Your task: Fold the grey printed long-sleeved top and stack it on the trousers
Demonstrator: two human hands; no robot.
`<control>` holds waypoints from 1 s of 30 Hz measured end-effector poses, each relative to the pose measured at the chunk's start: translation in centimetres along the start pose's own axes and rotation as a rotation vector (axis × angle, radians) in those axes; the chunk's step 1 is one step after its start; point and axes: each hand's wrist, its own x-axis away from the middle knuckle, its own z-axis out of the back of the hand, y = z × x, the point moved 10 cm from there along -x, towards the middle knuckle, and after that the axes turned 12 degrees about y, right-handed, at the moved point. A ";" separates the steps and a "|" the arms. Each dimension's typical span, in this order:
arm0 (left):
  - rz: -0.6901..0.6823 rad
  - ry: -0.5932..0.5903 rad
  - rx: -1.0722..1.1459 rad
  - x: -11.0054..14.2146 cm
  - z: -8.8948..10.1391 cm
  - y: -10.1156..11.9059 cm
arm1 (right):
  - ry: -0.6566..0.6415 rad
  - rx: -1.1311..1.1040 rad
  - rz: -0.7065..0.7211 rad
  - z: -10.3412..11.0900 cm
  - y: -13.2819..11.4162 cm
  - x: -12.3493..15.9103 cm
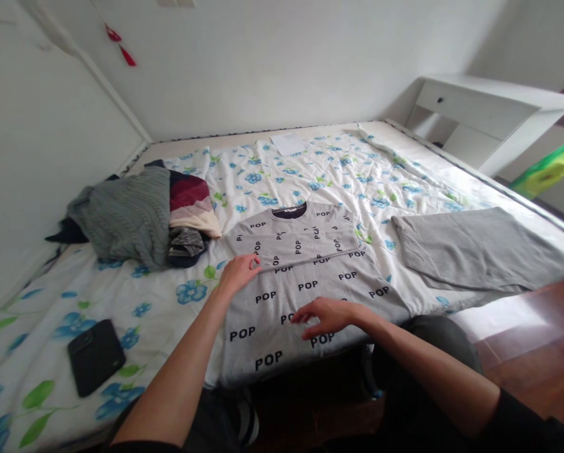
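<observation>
Fingertips (253,262) of the left hand (237,275) are gathered narrowly at a folded edge of a grey sweatshirt (305,286) printed with black POP lettering; whether cloth is pinched between them cannot be told. The fingers (307,319) of the right hand (327,316) are spread wide and curved downward over the sweatshirt's nearer part, though contact with the cloth cannot be confirmed.

The sweatshirt is laid flat near the bed's near edge, directly before the person. A layer bearing the collar rests over the nearer part, and its edge runs almost straight across. For a crease of this kind, an even line would probably be best served by a light hold at the edge, with the free palm pressed flat so that ripples are smoothed from both layers.

A grey ribbed knit garment (475,248) is spread to the right on the floral bedsheet (140,296). A grey cable-knit sweater (126,217) and a striped maroon-and-cream garment (190,201) are heaped to the left. A flat black case (95,355) is placed nearer the left forearm, a sheet of white paper (288,143) is seen toward the far end of the bed, and a white desk (475,107) stands beyond the far right corner.
</observation>
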 end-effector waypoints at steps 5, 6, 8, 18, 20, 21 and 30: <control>-0.020 -0.171 0.046 0.0 -2.5 -1.0 | 0.379 0.311 -0.002 6.4 3.8 -0.6; -0.017 -0.181 0.047 0.0 -2.7 -1.2 | 0.412 0.331 0.002 7.5 4.5 -0.8; -0.010 -0.188 0.055 0.0 -2.9 -1.4 | 0.475 0.349 0.004 9.4 5.9 -1.2; 0.099 -0.163 0.103 0.2 -2.8 -2.0 | 0.568 0.468 -0.167 16.2 14.7 -2.1; 0.077 -0.156 0.071 0.4 -2.7 -1.7 | 0.544 0.509 -0.240 17.2 16.8 -1.5; 0.066 -0.160 0.056 0.6 -2.6 -1.5 | 0.532 0.523 -0.265 17.5 17.5 -1.3; -0.262 -0.050 0.101 1.1 -2.8 6.0 | 0.503 0.501 -0.106 9.2 11.7 -6.3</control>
